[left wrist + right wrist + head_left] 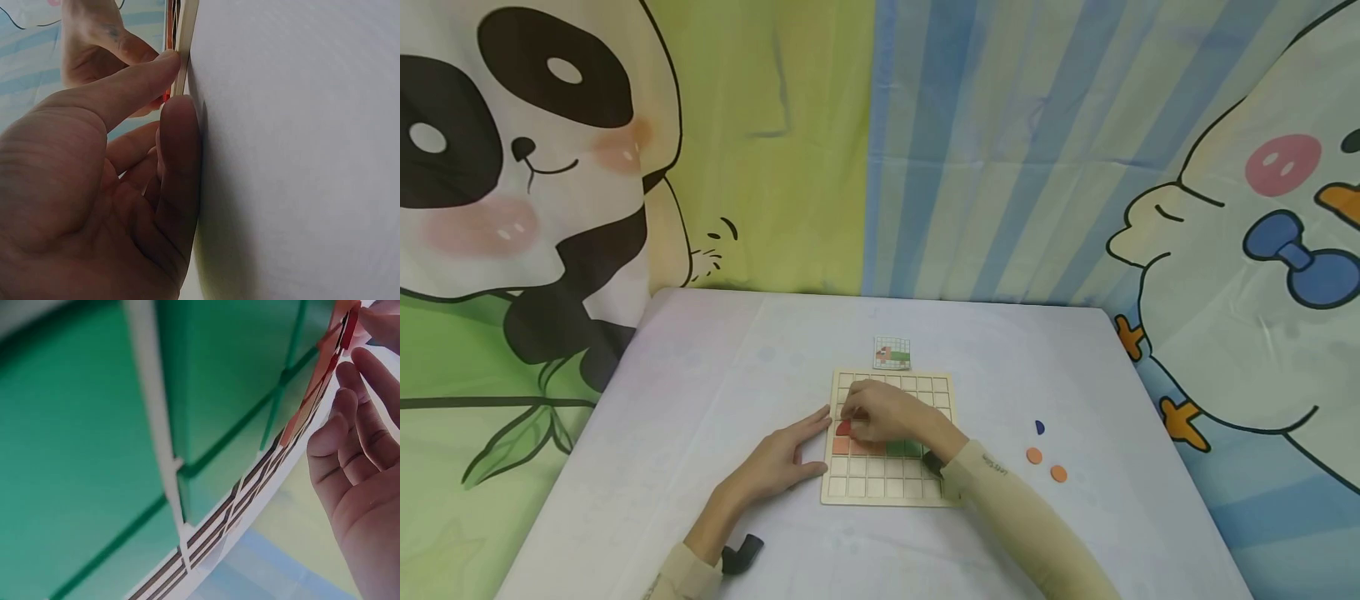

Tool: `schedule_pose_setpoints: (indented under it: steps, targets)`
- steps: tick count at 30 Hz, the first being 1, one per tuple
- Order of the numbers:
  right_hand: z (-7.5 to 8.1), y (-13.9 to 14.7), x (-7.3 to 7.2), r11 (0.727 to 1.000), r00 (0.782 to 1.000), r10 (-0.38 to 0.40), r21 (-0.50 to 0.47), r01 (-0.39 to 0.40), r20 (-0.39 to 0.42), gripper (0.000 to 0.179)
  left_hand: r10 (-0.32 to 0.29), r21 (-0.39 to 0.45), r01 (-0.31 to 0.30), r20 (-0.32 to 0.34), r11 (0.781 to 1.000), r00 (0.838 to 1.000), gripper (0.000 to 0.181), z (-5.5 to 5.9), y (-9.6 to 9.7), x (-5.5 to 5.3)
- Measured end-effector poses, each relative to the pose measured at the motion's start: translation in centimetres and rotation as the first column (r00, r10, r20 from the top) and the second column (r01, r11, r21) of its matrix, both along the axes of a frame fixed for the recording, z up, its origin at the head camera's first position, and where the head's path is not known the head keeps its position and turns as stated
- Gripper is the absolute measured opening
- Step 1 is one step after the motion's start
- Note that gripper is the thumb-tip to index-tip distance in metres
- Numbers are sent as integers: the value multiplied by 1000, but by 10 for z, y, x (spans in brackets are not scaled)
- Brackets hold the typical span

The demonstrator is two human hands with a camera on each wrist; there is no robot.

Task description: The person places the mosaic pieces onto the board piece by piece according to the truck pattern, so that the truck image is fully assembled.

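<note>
A wooden grid board (887, 492) lies on the white table, with a row of orange tiles (841, 446) and green tiles (904, 448) set across it. My left hand (778, 454) rests at the board's left edge, fingers extended and thumb apart; in the left wrist view its thumb touches the edge. Over the board reaches my right hand (887, 410), its fingertips pinching a red rounded tile (843, 428) above the orange ones. The right wrist view shows that red tile (352, 328) near the fingertips, slightly tilted; the fingers partly hide it.
Behind the board lies a small picture card (892, 353) with a gridded pattern. To the right are a dark blue half-round piece (1040, 427) and two orange discs, one nearer the board (1034, 456) and one farther right (1058, 474). A printed cloth (985, 150) hangs behind the table.
</note>
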State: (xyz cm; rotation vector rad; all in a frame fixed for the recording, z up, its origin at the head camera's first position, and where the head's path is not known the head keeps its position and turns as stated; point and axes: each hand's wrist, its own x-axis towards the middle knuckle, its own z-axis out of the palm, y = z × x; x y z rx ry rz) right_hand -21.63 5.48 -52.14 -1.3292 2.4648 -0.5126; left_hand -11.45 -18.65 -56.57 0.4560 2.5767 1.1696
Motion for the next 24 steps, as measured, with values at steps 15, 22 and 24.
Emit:
schedule_pose_setpoints:
  steps: [15, 22, 24]
  targets:
    - [-3, 13, -4, 992, 990, -58, -103, 71, 126, 22, 3, 2, -3, 7, 1000, 1000, 78, -1, 1, 1]
    - [13, 77, -2, 934, 952, -199, -250, 256, 235, 28, 11, -10, -11, 16, 1000, 1000, 79, 2, 4, 0]
    - [16, 102, 1, 908, 927, -266, -255, 333, 263, 30, 19, -17, -19, 13, 1000, 1000, 79, 4, 4, 0]
